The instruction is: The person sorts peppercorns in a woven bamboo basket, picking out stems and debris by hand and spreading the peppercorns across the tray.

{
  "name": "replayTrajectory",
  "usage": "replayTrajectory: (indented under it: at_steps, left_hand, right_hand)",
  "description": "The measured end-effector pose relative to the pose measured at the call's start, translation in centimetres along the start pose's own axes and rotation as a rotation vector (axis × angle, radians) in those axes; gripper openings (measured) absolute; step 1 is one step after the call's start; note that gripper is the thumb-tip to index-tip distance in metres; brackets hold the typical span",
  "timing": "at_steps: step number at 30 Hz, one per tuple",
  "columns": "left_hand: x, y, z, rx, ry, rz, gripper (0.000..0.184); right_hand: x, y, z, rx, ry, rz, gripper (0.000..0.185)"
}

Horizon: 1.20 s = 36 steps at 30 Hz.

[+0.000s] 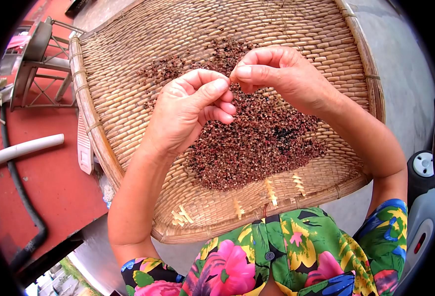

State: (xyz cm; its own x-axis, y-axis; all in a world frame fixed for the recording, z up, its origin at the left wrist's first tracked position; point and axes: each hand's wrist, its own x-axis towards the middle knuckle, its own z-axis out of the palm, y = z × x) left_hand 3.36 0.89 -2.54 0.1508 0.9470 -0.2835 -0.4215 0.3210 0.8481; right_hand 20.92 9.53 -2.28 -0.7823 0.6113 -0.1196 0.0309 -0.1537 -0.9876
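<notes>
My left hand [193, 103] and my right hand [281, 74] meet above a woven tray [124, 89]. On each, thumb and forefinger are pinched, and the fingertips of the two hands almost touch. Whatever lies between them is too small to make out. Below is a spread of small dried husks, reddish brown like Sichuan peppercorns [247, 153], with a cluster of shiny black seeds [286, 133] at its right side. My hands and forearms hide part of the pile.
A wooden rim [375, 84] edges the tray, whose near side is close to my body. Metal-framed chair [40, 64], pale pipe [25, 150] and dark hose [20, 197] are on the left over a red surface [59, 192]. A wheeled object [422, 165] stands at right.
</notes>
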Motion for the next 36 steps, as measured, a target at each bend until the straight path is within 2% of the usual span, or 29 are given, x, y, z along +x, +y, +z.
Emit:
replayTrajectory:
  at_steps: [5, 7, 11, 14, 18, 20, 23, 27, 29, 30, 36]
  left_hand:
    - [0.1, 0.0, 0.6, -0.047, 0.007, -0.043, 0.018]
    - [0.1, -0.2, 1.3, -0.143, 0.03, -0.075, 0.021]
    - [0.6, -1.2, 0.6, -0.302, -0.071, -0.066, 0.02]
    - [0.5, -1.1, -0.3, -0.303, -0.073, -0.138, 0.02]
    - [0.3, -0.9, 0.1, -0.256, -0.099, -0.114, 0.02]
    - [0.3, -0.8, 0.1, -0.246, -0.1, -0.119, 0.02]
    - [0.1, -0.6, 0.6, -0.228, -0.1, -0.13, 0.021]
    - [0.0, -0.3, 1.3, -0.246, -0.072, -0.144, 0.021]
    - [0.1, -0.5, 1.2, -0.028, -0.034, -0.184, 0.02]
    - [0.1, -0.4, 1.1, -0.029, -0.033, -0.184, 0.02]
    - [-0.4, 0.5, 0.5, 0.032, -0.181, -0.249, 0.015]
  right_hand:
    - [0.0, -0.1, -0.1, 0.04, -0.012, 0.008, 0.015]
    - [0.1, 0.8, 0.3, 0.023, 0.011, -0.166, 0.018]
    - [0.0, 1.7, 0.8, 0.021, 0.012, -0.184, 0.02]
    - [0.0, 1.5, 0.6, -0.368, 0.091, -0.46, 0.02]
    - [-0.2, 0.8, 0.7, -0.169, 0.027, -0.35, 0.018]
    - [-0.3, 0.6, 0.9, -0.05, 0.101, -0.254, 0.016]
    - [-0.3, 0.1, 0.6, -0.078, 0.068, -0.167, 0.015]
    - [-0.6, -0.2, 0.9, -0.054, 0.043, -0.17, 0.016]
    - [-0.6, 0.0, 1.0, -0.175, 0.057, -0.131, 0.018]
    - [-0.8, 0.3, 1.2, -0.14, 0.048, -0.132, 0.019]
    - [-0.9, 0.3, 1.8, -0.15, 0.152, -0.111, 0.02]
